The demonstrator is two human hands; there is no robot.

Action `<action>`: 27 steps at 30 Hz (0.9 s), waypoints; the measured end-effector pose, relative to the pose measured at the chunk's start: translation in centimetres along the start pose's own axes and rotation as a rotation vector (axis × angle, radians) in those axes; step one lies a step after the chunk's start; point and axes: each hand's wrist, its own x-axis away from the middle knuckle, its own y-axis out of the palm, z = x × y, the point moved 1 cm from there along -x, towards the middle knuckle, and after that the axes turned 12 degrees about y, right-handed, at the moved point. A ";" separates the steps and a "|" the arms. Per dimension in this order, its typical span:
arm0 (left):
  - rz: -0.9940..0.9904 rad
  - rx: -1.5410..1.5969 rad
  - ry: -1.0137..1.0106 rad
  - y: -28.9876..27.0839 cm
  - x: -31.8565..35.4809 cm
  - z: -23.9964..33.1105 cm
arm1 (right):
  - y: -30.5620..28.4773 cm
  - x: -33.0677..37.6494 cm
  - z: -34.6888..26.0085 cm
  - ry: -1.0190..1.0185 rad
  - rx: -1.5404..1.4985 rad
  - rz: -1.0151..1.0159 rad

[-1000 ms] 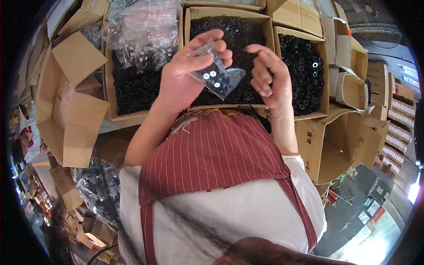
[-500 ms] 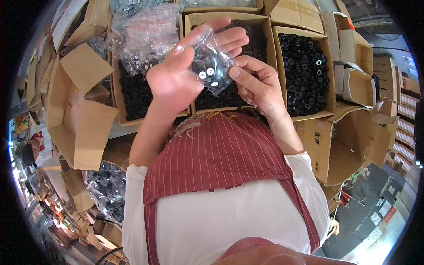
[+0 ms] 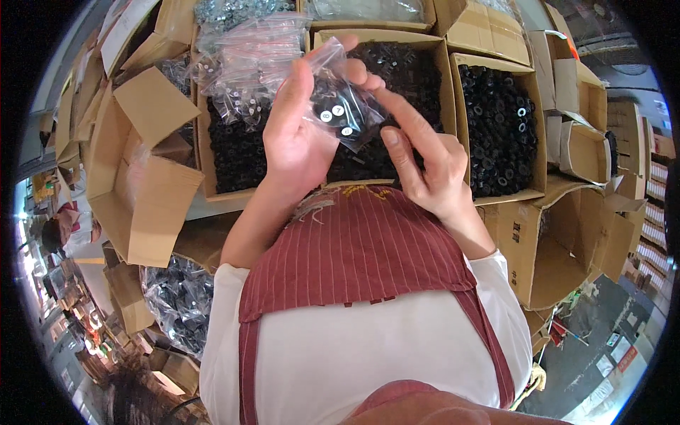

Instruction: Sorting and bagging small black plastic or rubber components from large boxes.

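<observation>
Upper centre: left hand (image 3: 301, 124) cradles bag (image 3: 346, 113), fingers curled behind; right hand (image 3: 431, 166) holds thumb and forefinger apart. Slack left grip could drop it into box (image 3: 447, 78).

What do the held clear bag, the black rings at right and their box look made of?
Bag: likely thin, glossy plastic; it creases, glints and shows its contents.
Rings: satin black plastic or rubber, by their soft highlights; can't tell which.
Box: apparently matte cardboard, given its plain brown walls.

Head-worn fisheye, wide view, facing steeply down; hands (image 3: 296, 138) close below.
</observation>
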 end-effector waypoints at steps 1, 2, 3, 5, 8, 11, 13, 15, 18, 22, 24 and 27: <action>-0.001 -0.002 0.003 0.1 0.0 0.1 | 0.1 0.0 0.1 -0.088 0.024 0.013; 0.005 -0.028 -0.001 0.3 0.0 0.3 | 0.2 0.1 0.2 -0.176 0.049 0.026; 0.012 -0.054 -0.005 0.4 0.0 0.3 | 0.3 0.3 0.3 -0.163 0.053 0.009; 0.005 -0.055 -0.021 0.4 0.3 0.3 | 0.4 0.3 0.5 -0.173 0.126 -0.063; 0.004 -0.061 -0.038 0.3 0.4 0.4 | 0.6 0.2 0.2 -0.104 0.217 -0.173; 0.016 -0.075 -0.034 0.1 0.4 0.6 | 0.8 0.3 0.2 -0.097 0.251 -0.171; 0.024 -0.061 -0.055 0.1 0.4 0.8 | 0.9 0.2 0.0 -0.071 0.250 -0.171; 0.024 -0.015 -0.052 0.0 0.4 0.9 | 1.2 0.2 0.6 -0.144 0.220 -0.125; 0.012 0.046 -0.050 -0.1 0.3 1.0 | 1.2 0.3 0.1 -0.239 0.200 -0.109; -0.022 0.086 -0.077 -0.4 0.4 0.9 | 1.5 0.4 -0.5 -0.215 0.237 -0.175; -0.035 0.067 -0.077 -0.2 0.3 0.9 | 1.8 0.3 0.2 -0.246 0.190 -0.136; -0.042 0.032 -0.086 0.4 0.6 1.1 | 1.3 0.2 -0.7 -0.233 0.117 -0.100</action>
